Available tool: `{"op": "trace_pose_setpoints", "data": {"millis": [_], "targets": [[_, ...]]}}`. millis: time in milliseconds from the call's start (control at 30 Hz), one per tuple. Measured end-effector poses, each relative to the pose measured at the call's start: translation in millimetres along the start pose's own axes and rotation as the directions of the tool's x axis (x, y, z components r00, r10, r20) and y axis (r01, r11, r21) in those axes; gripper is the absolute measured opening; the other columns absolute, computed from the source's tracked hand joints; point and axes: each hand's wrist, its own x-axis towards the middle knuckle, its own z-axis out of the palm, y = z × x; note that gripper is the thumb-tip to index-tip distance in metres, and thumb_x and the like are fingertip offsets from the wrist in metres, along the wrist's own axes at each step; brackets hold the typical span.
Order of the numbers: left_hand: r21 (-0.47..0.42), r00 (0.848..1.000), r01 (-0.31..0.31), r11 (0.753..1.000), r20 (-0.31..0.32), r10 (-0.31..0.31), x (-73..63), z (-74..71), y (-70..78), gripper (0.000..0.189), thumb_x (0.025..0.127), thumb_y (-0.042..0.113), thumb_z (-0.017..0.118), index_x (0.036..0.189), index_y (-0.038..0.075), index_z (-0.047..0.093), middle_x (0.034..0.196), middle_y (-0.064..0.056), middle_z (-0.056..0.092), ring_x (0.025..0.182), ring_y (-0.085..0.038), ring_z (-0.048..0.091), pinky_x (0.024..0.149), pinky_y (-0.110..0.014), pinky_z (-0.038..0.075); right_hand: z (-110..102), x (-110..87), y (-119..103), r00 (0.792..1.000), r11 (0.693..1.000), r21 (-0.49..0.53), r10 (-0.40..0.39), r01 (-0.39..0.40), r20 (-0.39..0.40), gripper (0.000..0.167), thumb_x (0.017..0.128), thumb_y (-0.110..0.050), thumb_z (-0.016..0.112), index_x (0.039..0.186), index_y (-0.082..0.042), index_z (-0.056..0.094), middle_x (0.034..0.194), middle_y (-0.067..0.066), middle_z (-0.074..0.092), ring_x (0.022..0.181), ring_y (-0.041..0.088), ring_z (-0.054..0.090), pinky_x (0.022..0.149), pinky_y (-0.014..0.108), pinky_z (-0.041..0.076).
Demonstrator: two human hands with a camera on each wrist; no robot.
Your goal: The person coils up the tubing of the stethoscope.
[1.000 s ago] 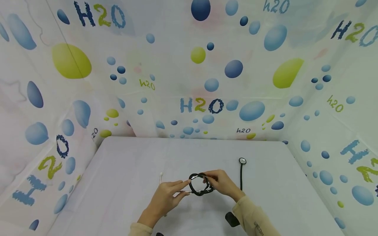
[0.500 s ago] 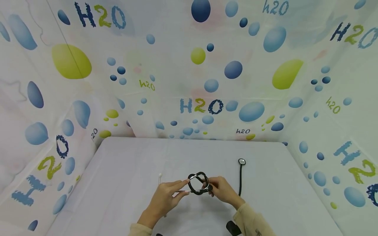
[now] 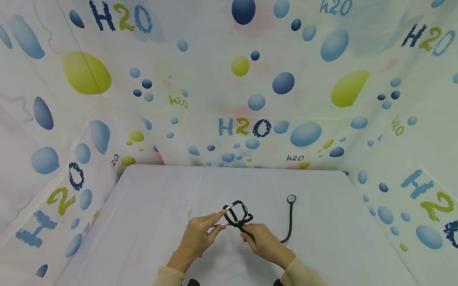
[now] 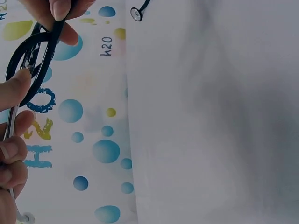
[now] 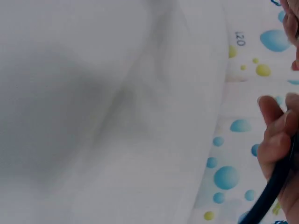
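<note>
Stethoscope [image 3: 239, 225] in both hands, raised over the white desk [image 3: 150, 202], its black tube bent into a loop and crossed over itself around the metal stems. The left grip [image 3: 198, 234] pinches a stem [image 3: 219, 225] between thumb and fingers, just beside the loop; past that hand an ear tip [image 3: 189, 209] pokes out. The right grip [image 3: 262, 240] pinches the tube at the loop's lower right side, and the right wrist view shows a length of tube [image 5: 271, 193] running along that palm. From there the tail curves away to the chest piece [image 3: 291, 199], which looks to be lying on the desk, well apart from the hands. The step seems to be working the tube around or through the loop; whether it is being wound or loosened I cannot tell. To do it well, let the left grip act as the anchor and the right do the guiding: hold the stem firmly without squeezing the two stems together, and feed the tube in short, soft bends. Leave slack on the chest piece side, since a hard pull could drag it across the desk or cinch the crossing tight. Follow each crossing by eye before pulling, shifting the right fingers close to the loop so the tube does not twist or spring out.
</note>
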Motion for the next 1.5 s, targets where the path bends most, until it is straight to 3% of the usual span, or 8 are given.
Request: {"op": "trace_pose_setpoints", "data": {"millis": [133,300,433,800,1033,1200,1333,1500], "targets": [[0.024,1.000,0.009,1.000,-0.008,-0.009,1.4,2.0,0.1,0.045,0.061,0.009,0.085,0.103,0.002,0.071,0.082,-0.012,0.072,0.066,-0.022,0.070,0.058,-0.025,0.056,-2,3.3,-13,1.000,0.988,-0.157,0.010,-0.014,-0.030,0.016,0.088,-0.001,0.061,0.076,-0.008,0.055,0.062,-0.007,0.049,0.056,0.000,0.038,0.048,0.014,0.036],[0.032,0.999,0.011,0.999,-0.030,-0.010,2.8,2.2,0.5,0.043,0.061,0.007,0.085,0.101,-0.001,0.071,0.080,-0.009,0.072,0.059,-0.016,0.067,0.053,-0.018,0.052,-1,8.0,-26,0.998,0.966,-0.258,-0.008,-0.007,-0.054,0.001,0.088,-0.002,0.063,0.088,-0.001,0.063,0.071,0.002,0.062,0.061,0.006,0.052,0.052,0.018,0.044],[0.050,1.000,0.018,0.999,-0.025,-0.017,3.3,0.8,0.4,0.041,0.061,0.008,0.084,0.100,-0.001,0.071,0.078,-0.007,0.071,0.057,-0.014,0.065,0.051,-0.017,0.051,-2,9.2,-32,0.998,0.943,-0.331,0.002,-0.024,-0.067,0.009,0.086,-0.003,0.064,0.095,0.001,0.067,0.075,0.004,0.064,0.063,0.010,0.057,0.051,0.019,0.045],[0.104,0.999,0.033,0.994,0.011,-0.034,1.8,-4.5,-2.8,0.041,0.060,0.008,0.086,0.098,0.000,0.072,0.078,-0.009,0.072,0.060,-0.017,0.068,0.053,-0.023,0.054,-26,7.2,-37,0.999,0.951,-0.306,0.036,-0.035,-0.001,0.003,0.084,-0.007,0.069,0.082,-0.004,0.067,0.069,-0.002,0.060,0.060,0.005,0.051,0.052,0.020,0.043],[0.092,0.996,0.008,0.996,0.090,-0.016,0.1,-5.8,1.2,0.042,0.062,0.012,0.086,0.101,0.003,0.072,0.081,-0.011,0.072,0.064,-0.020,0.069,0.057,-0.026,0.056,-51,18.3,-35,0.989,0.927,-0.356,-0.142,0.120,-0.036,0.012,0.078,-0.004,0.074,0.089,-0.006,0.071,0.079,0.000,0.065,0.070,0.010,0.060,0.063,0.022,0.051],[0.045,0.996,-0.008,0.999,0.094,0.004,2.7,-6.3,4.6,0.042,0.063,0.013,0.085,0.101,0.003,0.072,0.083,-0.010,0.073,0.066,-0.019,0.070,0.058,-0.025,0.056,-64,34.3,-29,0.985,0.962,-0.214,-0.172,0.172,0.019,0.017,0.079,-0.002,0.074,0.096,-0.003,0.069,0.087,0.004,0.069,0.076,0.011,0.064,0.070,0.028,0.054],[-0.004,0.993,-0.041,0.999,0.111,0.041,3.7,-6.9,6.9,0.041,0.064,0.012,0.084,0.102,0.001,0.071,0.082,-0.009,0.073,0.066,-0.017,0.070,0.059,-0.022,0.055,-72,45.4,-23,0.995,0.996,-0.016,-0.081,0.082,0.063,0.017,0.078,-0.008,0.076,0.092,-0.003,0.069,0.086,0.003,0.070,0.073,0.006,0.063,0.065,0.023,0.054],[-0.036,0.992,-0.066,0.997,0.107,0.070,4.3,-7.1,9.2,0.041,0.064,0.011,0.083,0.101,-0.001,0.071,0.082,-0.010,0.073,0.067,-0.017,0.070,0.060,-0.021,0.055,-74,55.1,-16,0.992,0.999,0.036,-0.043,0.038,0.121,0.015,0.081,-0.012,0.074,0.094,-0.005,0.071,0.089,0.002,0.070,0.072,0.005,0.058,0.062,0.021,0.050]]}}
